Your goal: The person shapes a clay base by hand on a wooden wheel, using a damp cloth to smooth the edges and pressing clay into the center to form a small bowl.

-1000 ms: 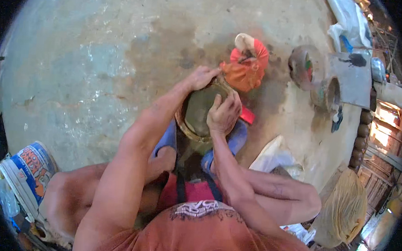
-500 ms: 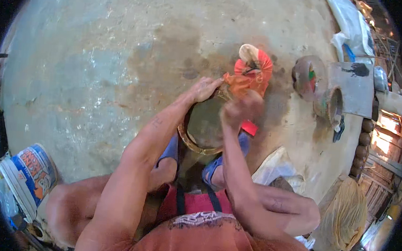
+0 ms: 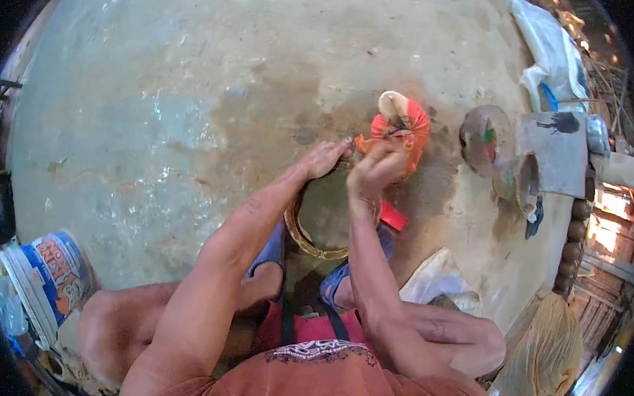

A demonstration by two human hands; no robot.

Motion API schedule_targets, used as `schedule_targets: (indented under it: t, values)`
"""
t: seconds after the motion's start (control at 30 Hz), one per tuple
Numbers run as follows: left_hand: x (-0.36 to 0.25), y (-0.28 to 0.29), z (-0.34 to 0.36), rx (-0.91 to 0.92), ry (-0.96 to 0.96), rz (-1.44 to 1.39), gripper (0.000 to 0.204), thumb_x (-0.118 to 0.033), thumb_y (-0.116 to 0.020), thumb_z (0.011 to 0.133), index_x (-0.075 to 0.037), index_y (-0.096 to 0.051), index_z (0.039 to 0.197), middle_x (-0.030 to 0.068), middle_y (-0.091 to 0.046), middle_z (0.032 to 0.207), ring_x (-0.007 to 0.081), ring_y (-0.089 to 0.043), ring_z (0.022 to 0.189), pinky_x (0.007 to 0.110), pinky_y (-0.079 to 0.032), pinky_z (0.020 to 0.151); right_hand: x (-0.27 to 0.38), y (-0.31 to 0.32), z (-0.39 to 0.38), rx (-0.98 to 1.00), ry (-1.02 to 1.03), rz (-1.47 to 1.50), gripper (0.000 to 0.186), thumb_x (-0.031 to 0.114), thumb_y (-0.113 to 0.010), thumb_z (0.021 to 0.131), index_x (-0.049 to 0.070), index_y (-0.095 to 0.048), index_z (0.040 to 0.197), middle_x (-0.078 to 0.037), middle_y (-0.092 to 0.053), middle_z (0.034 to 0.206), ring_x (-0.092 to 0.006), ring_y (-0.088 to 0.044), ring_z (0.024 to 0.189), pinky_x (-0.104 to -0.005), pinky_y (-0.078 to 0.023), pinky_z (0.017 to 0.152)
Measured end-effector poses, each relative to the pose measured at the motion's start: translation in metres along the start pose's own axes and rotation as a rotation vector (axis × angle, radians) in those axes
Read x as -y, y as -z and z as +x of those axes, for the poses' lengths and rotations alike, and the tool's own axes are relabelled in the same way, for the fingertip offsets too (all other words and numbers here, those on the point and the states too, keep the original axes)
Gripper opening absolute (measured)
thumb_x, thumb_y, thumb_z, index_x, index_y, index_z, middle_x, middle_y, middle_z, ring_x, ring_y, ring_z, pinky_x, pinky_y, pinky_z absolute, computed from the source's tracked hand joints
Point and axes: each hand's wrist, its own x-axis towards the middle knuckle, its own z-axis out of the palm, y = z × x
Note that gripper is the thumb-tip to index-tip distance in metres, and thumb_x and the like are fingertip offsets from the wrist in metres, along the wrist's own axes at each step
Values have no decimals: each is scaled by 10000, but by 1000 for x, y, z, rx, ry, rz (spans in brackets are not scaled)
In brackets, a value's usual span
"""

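A brown hoop [image 3: 305,244], dark and glossy with lighter joint marks, stands or lies between my feet. My left hand [image 3: 327,158] is closed on its far left side, fingertips by the orange cloth. My right hand [image 3: 378,167] is closed at the hoop's far right, pinching the strip of orange-red cloth [image 3: 415,147]. The cloth runs from the hoop into a bunched bundle beyond the right hand. A pale rounded piece [image 3: 393,105] tops the bundle. Below the right wrist a flat red end [image 3: 393,216] of cloth shows. The right hand hides where cloth meets hoop.
Right of the cloth lie a round pot [image 3: 484,140], a tilted bowl [image 3: 519,183] and a grey board [image 3: 554,151]. Closer, a white sack [image 3: 439,274] and a tan bundle [image 3: 542,357] rest beside my right knee. A printed bucket [image 3: 47,279] lies by my left knee.
My right hand, blurred by motion before, is now sharper and its knuckles sit a little further left. My left hand keeps its place on the hoop. The whole view has shifted slightly.
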Motion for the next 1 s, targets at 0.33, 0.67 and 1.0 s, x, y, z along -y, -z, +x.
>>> schedule_targets:
  t: [0.33, 0.67, 1.0]
  values:
    - [7, -6, 2, -7, 25, -189, 695, -536, -321, 1110, 35, -711, 1046, 172, -738, 995, 260, -649, 929, 451, -500, 935, 43, 10, -61, 161, 137, -166, 390, 71, -577, 916, 56, -572, 1306, -150, -581, 1273, -371, -524, 1199, -515, -381, 1037]
    - [29, -9, 10, 36, 69, -130, 685, -554, -362, 1099, 8, -753, 1079, 160, -748, 1071, 254, -675, 995, 411, -511, 948, 69, 43, -85, 110, 367, 19, 470, 73, -554, 938, 19, -513, 1404, -194, -538, 1363, -384, -517, 1272, -550, -363, 1079]
    - [8, -10, -1, 24, 125, -38, 702, -602, -439, 1060, 30, -744, 1049, 129, -729, 917, 232, -638, 883, 388, -520, 877, 26, 66, -104, 307, 338, -95, 664, 507, -508, 1021, 35, -438, 1483, -219, -440, 1506, -428, -393, 1437, -648, -207, 1190]
